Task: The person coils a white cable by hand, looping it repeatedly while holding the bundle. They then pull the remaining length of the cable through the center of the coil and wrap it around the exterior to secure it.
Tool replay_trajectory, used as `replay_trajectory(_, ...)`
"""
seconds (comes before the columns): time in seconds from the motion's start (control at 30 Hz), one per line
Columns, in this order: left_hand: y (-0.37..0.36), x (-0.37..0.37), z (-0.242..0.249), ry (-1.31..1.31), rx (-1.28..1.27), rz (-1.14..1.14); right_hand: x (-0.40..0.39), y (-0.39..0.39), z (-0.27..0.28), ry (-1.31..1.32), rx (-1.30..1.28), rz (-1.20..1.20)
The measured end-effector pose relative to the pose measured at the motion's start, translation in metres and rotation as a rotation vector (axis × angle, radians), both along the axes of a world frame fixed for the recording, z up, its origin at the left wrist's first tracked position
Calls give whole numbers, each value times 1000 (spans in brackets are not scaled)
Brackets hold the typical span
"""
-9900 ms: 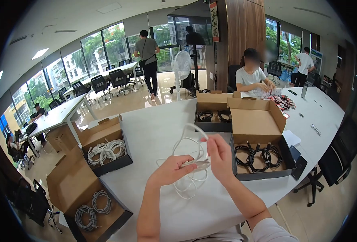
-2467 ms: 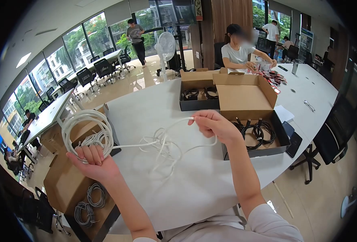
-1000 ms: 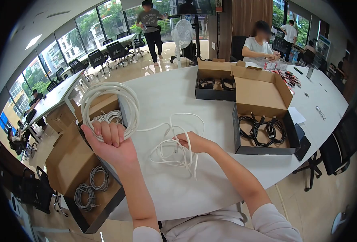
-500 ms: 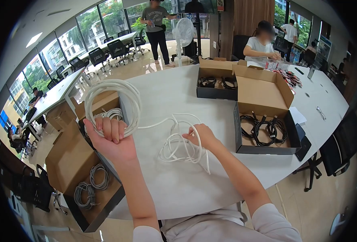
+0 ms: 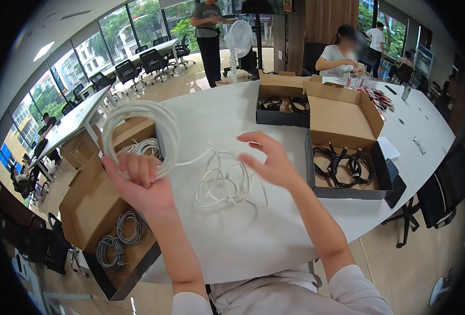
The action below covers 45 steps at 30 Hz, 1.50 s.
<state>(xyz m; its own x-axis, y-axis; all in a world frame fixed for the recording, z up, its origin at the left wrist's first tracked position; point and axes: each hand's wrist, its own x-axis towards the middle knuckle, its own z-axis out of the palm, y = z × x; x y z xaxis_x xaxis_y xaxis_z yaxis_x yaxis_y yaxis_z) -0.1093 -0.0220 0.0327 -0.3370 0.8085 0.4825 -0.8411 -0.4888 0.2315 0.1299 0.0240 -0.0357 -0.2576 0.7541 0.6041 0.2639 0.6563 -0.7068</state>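
My left hand (image 5: 140, 181) is raised, its fingers wrapped round the lower part of a coiled white cable (image 5: 173, 128). From that coil a strand runs right to a loose tangle of the same cable (image 5: 224, 184) on the white table (image 5: 216, 236). Just above and right of the tangle is my right hand (image 5: 266, 157), thumb and fingers apart, holding nothing. Behind my left hand, an open box (image 5: 132, 131) contains more white cable. Nearer on the left, another open box (image 5: 151, 254) holds two grey cable coils (image 5: 129, 228).
On the right, an open box (image 5: 348, 194) holds black cables (image 5: 354, 170); a smaller box (image 5: 282, 116) with black cables stands behind it. A phone (image 5: 395, 191) lies by the right edge. One person (image 5: 340, 58) sits across the table; another (image 5: 209, 44) stands beyond, near a fan (image 5: 239, 39).
My right hand has let go of the loose cable and opened, rising slightly. The loose cable has dropped into a tangle further left. My left hand and its coil have shifted slightly left.
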Motion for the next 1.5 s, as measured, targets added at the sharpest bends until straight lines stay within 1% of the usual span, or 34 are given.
replay_trajectory(0.07,-3,11,3,5,-67,-72,-14,-8,0,-111,132,63)
replay_trajectory(0.13,-3,14,-1,36,-28,-241,-24,-9,-9,-229,219,82)
replay_trajectory(0.17,-1,15,-2,51,-6,-332,-26,-7,-16,-285,185,85)
replay_trajectory(0.23,-2,14,-3,73,34,-364,-20,4,-30,-403,125,81)
replay_trajectory(0.3,-7,9,0,62,72,-397,-11,13,-40,-584,102,-7)
replay_trajectory(0.33,-11,5,4,6,34,-376,-7,16,-41,-671,89,-58)
replay_trajectory(0.43,-18,-12,8,-49,118,-359,3,18,-41,-706,-142,-36)
replay_trajectory(0.47,-20,-16,8,-32,158,-346,7,16,-46,-621,-65,-29)
replay_trajectory(0.57,-24,-25,9,-18,246,-309,13,12,-45,-637,-74,-82)
replay_trajectory(0.6,-25,-25,10,-29,257,-305,16,10,-42,-584,-123,-87)
replay_trajectory(0.7,-29,-34,11,-14,300,-257,32,38,-74,-329,-10,-185)
replay_trajectory(0.77,-33,-39,13,10,339,-207,40,49,-81,-112,-83,-395)
replay_trajectory(0.8,-36,-42,15,28,343,-143,44,54,-85,-5,-123,-498)
replay_trajectory(0.9,-44,-45,21,13,336,132,66,78,-100,595,-626,-465)
replay_trajectory(0.93,-44,-46,22,35,355,174,74,83,-102,862,-746,-361)
replay_trajectory(1.03,-41,-46,23,20,374,305,82,97,-95,1194,-858,-394)
replay_trajectory(1.07,-38,-47,23,38,383,370,82,102,-94,1247,-867,-368)
replay_trajectory(1.13,-33,-43,29,24,403,394,74,108,-84,1351,-890,-319)
replay_trajectory(1.27,-30,-27,35,83,431,435,50,104,-70,1316,-743,-235)
replay_trajectory(1.37,-22,-20,30,135,460,424,34,111,-64,1347,-535,-341)
replay_trajectory(1.4,-19,-19,27,155,454,417,32,111,-64,1342,-501,-339)
replay_trajectory(1.5,-6,-21,23,152,441,449,16,93,-25,1432,-413,-363)
